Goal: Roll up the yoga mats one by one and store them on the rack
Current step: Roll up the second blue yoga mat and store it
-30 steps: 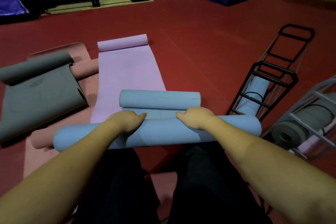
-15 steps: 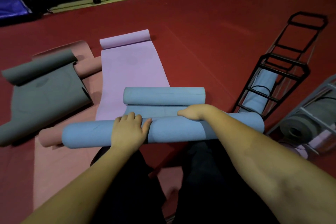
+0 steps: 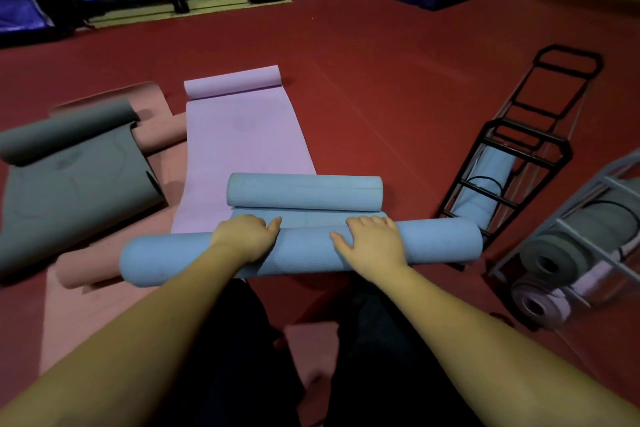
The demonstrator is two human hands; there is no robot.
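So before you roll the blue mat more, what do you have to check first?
1. Both hands on the roll: left hand and right hand rest on top of the blue roll. Ok.
2. Roll straight: its right end sticks out past the far blue curl. Not ok.
3. Mat left to roll: a short flat strip remains between them. Ok.
4. Roll tight: its ends can't be seen clearly. Cannot tell.
5. Room on the black rack: one blue mat inside, upper slots look free. Ok.
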